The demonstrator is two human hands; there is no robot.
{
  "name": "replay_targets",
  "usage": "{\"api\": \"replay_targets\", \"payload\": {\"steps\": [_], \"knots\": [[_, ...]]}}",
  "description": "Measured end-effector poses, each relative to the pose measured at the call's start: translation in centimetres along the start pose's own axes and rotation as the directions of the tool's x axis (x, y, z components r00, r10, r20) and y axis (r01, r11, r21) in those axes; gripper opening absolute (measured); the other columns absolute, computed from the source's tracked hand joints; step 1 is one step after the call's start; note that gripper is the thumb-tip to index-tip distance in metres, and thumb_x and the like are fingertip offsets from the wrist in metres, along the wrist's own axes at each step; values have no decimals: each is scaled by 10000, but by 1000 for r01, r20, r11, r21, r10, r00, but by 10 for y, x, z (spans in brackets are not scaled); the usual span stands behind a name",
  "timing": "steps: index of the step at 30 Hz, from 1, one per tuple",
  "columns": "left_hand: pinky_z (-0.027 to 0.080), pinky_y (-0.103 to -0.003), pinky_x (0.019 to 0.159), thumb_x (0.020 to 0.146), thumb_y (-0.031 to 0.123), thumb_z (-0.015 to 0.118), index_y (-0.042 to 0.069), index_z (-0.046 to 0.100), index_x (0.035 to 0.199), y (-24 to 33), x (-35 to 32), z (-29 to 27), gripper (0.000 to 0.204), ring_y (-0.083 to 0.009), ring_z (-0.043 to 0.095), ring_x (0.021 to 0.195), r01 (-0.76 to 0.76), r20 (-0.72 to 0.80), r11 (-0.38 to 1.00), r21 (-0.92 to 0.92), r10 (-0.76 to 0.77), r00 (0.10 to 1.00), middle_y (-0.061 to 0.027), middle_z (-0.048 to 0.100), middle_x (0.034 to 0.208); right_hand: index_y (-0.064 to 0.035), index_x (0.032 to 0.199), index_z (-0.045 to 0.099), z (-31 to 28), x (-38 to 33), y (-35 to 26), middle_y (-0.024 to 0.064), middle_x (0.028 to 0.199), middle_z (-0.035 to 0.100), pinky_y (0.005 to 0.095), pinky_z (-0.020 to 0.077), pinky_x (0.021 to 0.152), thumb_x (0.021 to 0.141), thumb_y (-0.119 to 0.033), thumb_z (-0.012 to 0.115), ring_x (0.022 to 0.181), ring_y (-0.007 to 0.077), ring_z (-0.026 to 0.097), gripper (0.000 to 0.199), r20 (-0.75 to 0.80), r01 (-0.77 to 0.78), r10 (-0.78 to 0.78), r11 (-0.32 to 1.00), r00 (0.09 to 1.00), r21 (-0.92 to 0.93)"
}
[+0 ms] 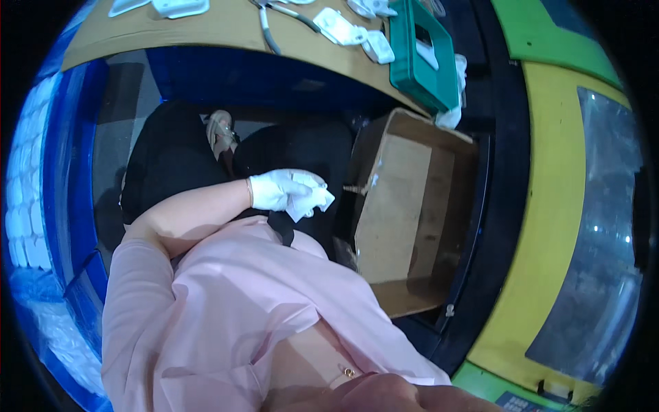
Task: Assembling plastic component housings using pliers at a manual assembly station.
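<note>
Clasping a white piece (316, 200) in wrapped gloved fingers, the left hand (274, 189) seems midway, other white parts (335, 27) lying on the table (206, 31), right hand hidden from me.

The person wears a pink shirt (220, 302), black trousers (171, 154), white glove (270, 190).

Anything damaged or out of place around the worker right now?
The cardboard box right of the legs looks worn: its left rim is ragged. Crumpled white material also pokes out beside the green bin; I can't tell what it is.
</note>
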State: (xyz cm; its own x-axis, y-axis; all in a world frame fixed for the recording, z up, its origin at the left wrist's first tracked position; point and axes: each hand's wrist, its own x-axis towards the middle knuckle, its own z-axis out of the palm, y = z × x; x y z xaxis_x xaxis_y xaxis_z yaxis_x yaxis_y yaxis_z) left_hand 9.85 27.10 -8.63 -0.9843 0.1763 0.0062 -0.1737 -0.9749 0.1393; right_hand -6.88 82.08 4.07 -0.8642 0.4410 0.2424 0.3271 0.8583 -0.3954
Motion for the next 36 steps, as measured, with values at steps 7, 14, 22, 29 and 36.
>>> {"api": "replay_targets", "payload": {"steps": [7, 14, 22, 29, 36], "knots": [[564, -384, 741, 824, 50, 610, 35, 471, 1260, 6, -5, 17, 458, -322, 643, 855, 76, -101, 996, 44, -71, 992, -180, 577, 1123, -23, 943, 648, -14, -26, 21, 155, 1038, 623, 426, 482, 819, 876, -252, 462, 928, 307, 602, 303, -77, -139, 120, 929, 990, -343], [568, -380, 734, 824, 40, 608, 38, 498, 1227, 7, 4, 14, 417, -338, 635, 855, 85, -89, 996, 24, -83, 993, -184, 573, 1120, -15, 932, 667, -54, -35, 56, 191, 1062, 634, 451, 499, 810, 856, -271, 485, 944, 351, 619, 323, -177, -283, 221, 718, 959, -636], [543, -427, 814, 828, 46, 617, 30, 479, 1248, 4, 0, 4, 442, -317, 622, 933, 34, -73, 999, 23, -33, 997, -174, 564, 1154, 13, 1144, 559, 74, 10, -206, 159, 1109, 590, 341, 438, 900, 817, -54, 604, 990, 268, 577, 337, 29, 758, -775, 624, 631, 188], [543, -414, 808, 813, 70, 640, 27, 488, 1241, 2, 1, 5, 456, -297, 619, 944, 19, -195, 991, 129, 7, 981, -164, 566, 1149, 39, 1237, 462, 295, 0, -304, 272, 1198, 533, 405, 417, 955, 719, -304, 706, 1107, 394, 527, 668, 451, 776, -730, 620, 514, 119], [534, -408, 803, 820, 61, 639, 25, 504, 1219, 5, 11, 9, 423, -310, 626, 897, 36, -314, 996, 85, -8, 950, -183, 579, 1113, 41, 1191, 479, 377, -10, -362, 294, 1108, 572, 415, 447, 916, 649, -258, 698, 1054, 435, 546, 657, 578, 714, -596, 699, 557, 32]]}}
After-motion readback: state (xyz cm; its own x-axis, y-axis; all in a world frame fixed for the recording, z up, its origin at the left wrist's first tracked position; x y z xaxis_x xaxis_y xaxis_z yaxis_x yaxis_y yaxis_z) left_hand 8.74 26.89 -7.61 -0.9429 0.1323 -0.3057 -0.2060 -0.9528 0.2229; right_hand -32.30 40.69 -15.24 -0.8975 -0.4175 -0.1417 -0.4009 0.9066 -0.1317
